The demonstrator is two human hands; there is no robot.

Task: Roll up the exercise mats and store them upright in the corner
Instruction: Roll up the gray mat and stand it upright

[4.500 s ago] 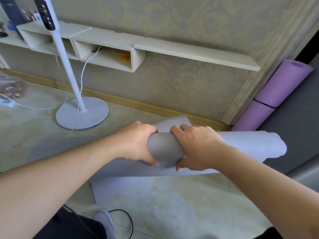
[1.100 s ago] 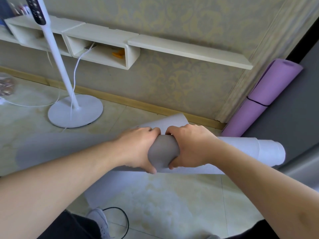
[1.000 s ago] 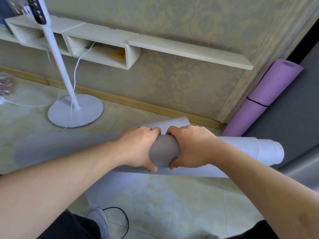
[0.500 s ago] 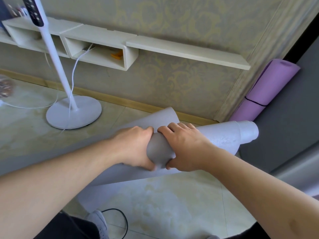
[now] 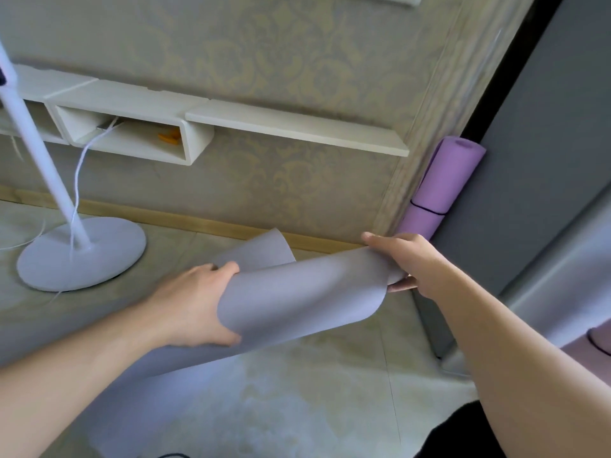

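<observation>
A person, seen from their own head looking down, holds a loosely rolled grey exercise mat [image 5: 297,299] in the air above a pale tiled floor [image 5: 297,408]. The left hand [image 5: 195,305] has its grip wrapped around the middle of the roll, fingers curled over the top and thumb underneath. The right hand [image 5: 406,262] has its grip closed on the far end of the roll, fingers over it and thumb below. The roll is slack: a loose flap stands up behind it and an unrolled tail trails down to the floor toward the person. To do this step well, it looks wise to tighten the roll first, drawing the tail in evenly so the edges line up, then tip it upright with one hand low and one high. The mat is thin, matte, soft grey with a lilac tint, and bends easily. Just beyond the right hand, a rolled purple mat [image 5: 443,183], bound by a dark strap, already stands upright in the corner between the patterned wall [image 5: 297,77] and a grey appliance [image 5: 545,160]. A white floor fan base [image 5: 82,252] sits at left.
</observation>
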